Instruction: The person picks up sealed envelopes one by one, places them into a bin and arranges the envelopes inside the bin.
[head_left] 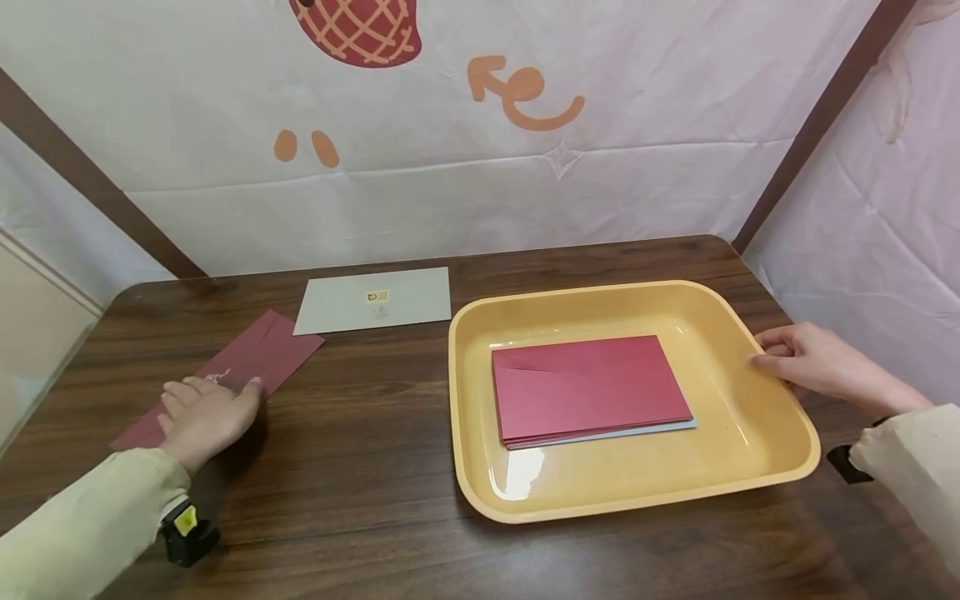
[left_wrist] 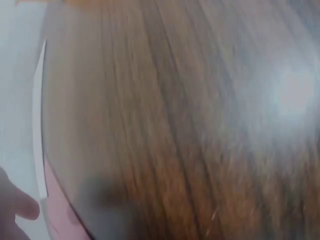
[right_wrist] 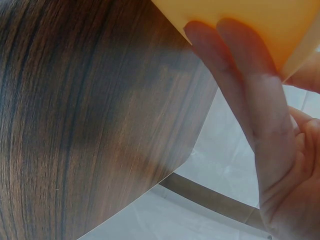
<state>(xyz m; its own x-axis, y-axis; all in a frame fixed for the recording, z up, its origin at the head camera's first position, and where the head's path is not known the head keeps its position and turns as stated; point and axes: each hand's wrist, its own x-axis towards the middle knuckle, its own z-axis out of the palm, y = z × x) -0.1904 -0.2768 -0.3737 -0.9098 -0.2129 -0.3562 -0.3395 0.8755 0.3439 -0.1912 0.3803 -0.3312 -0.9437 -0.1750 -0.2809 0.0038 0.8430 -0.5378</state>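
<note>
My left hand (head_left: 206, 417) lies with its fingers extended over a dark red envelope (head_left: 262, 350) on the left of the table, hiding part of its pale lettering. In the left wrist view only a thumb (left_wrist: 22, 202) shows, beside a pink-red corner of that envelope (left_wrist: 62, 215). At the right, my right hand (head_left: 821, 362) grips the side rim of a yellow plastic tray (head_left: 637, 508), thumb on the inner side and fingers (right_wrist: 255, 95) against the outer wall. Inside the tray lies a stack of red envelopes (head_left: 588, 387), with a light blue edge showing underneath.
A pale grey-green envelope (head_left: 337, 304) with a small gold label lies near the table's back edge, overlapping a corner of the red one. The brown wooden table (head_left: 360, 467) backs onto a printed cloth wall (head_left: 450, 200). The table's right edge runs just below the right hand.
</note>
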